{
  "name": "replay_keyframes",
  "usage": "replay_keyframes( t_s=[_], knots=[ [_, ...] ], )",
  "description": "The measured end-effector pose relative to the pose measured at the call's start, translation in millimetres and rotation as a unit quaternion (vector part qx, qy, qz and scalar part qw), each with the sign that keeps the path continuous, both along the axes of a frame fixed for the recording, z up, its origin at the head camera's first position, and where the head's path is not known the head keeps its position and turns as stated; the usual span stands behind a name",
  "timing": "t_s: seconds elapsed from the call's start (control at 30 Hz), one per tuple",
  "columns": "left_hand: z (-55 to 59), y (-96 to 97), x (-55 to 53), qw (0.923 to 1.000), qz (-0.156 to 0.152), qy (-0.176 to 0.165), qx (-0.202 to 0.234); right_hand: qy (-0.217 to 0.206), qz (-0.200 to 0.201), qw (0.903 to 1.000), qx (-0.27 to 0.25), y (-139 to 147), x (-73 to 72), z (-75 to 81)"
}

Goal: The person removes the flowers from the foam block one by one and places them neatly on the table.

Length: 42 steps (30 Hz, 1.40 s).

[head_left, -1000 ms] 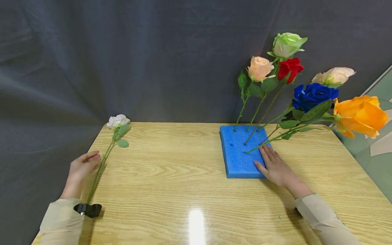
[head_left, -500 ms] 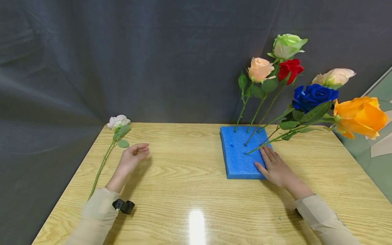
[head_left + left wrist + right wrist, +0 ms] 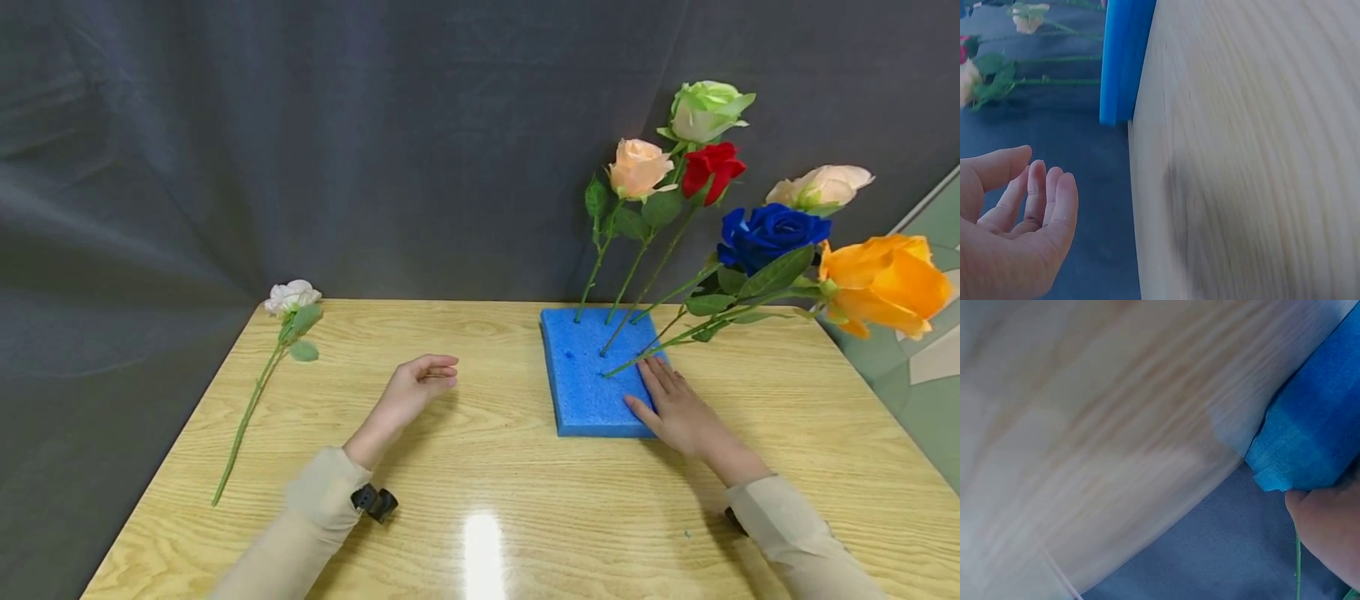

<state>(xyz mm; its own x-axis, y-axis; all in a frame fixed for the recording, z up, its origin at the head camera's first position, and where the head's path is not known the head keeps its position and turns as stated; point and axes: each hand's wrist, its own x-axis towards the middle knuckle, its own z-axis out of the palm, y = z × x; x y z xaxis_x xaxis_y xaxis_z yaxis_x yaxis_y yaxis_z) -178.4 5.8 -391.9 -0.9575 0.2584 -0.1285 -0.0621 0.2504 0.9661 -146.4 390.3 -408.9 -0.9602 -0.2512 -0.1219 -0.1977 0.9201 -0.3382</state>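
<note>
My left hand (image 3: 408,392) is over the middle of the table, fingers loosely bent, and holds nothing; the left wrist view shows the gap between thumb and fingertips (image 3: 1036,178). My right hand (image 3: 678,417) rests with extended fingers on the right side of a blue foam block (image 3: 592,400). Several artificial roses stand with stems stuck in the foam: a peach rose (image 3: 639,169), a green rose (image 3: 705,112), a red rose (image 3: 711,173), a blue rose (image 3: 772,237), a cream rose (image 3: 821,187) and an orange rose (image 3: 885,283). The last three lean far right.
A white rose (image 3: 291,297) lies on the left of the wooden table (image 3: 450,467), its stem pointing toward the near edge. A dark grey curtain (image 3: 412,150) hangs behind the table. The leaning flowers overhang the right side.
My left hand has moved right, away from beside the white rose's stem to mid-table. The right hand stays on the foam block, and the roses have not moved.
</note>
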Motion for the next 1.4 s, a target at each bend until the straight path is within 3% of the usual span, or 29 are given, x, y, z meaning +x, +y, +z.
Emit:
replay_keyframes(
  t_s=[0.43, 0.93, 1.13, 1.4],
  knots=[
    [-1.0, 53.1, -5.4, 0.9983, -0.041, 0.036, 0.019, -0.016, 0.011, 0.9992, -0.034, 17.9, 3.7, 7.1],
    [0.3, 97.1, -16.8, 0.9934, -0.075, 0.068, 0.053, -0.027, 0.026, 0.9977, -0.057, 27.6, 6.8, -0.4],
    [4.0, 115.5, -16.0, 0.9898, -0.105, 0.073, 0.063, -0.014, 0.022, 0.9982, -0.055, 25.9, 6.0, -3.2],
    [3.1, 136.8, -13.3, 0.9892, -0.104, 0.072, 0.074, 0.009, 0.014, 0.9989, -0.044, 20.3, 8.5, -3.0]
  ],
)
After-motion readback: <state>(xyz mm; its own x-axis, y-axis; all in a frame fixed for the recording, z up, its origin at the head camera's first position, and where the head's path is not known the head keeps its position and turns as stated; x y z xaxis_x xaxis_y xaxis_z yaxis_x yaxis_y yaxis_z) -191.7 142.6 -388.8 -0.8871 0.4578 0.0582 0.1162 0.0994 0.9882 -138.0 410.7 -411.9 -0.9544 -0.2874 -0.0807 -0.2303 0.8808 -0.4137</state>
